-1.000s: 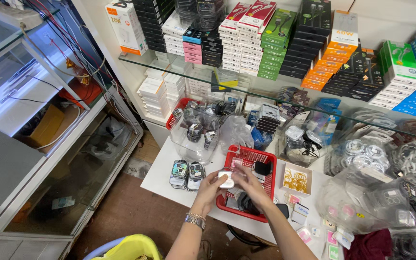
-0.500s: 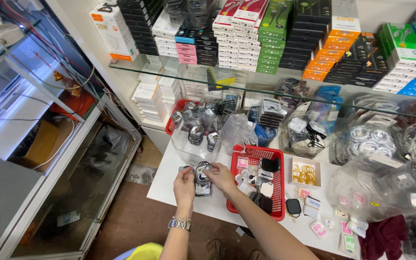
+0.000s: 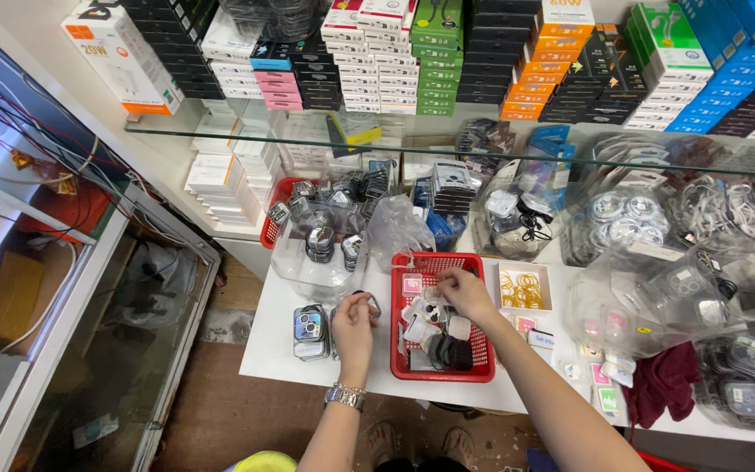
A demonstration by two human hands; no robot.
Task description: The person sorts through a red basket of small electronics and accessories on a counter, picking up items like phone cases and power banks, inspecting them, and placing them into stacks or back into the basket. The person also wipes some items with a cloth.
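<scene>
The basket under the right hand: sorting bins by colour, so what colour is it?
Red, a mesh-sided basket; seen in the head view.

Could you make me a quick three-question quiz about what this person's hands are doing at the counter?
1. True or false: the right hand is reaching into the red basket.
2. Which wrist wears the metal wristwatch? A) left B) right C) neither
3. Fill in: just left of the left hand, a stack of small clear cases lies on the white ______.

Key: 1 true. 2 A. 3 table; the left hand seems to pinch a small round item, too small to identify.
</scene>
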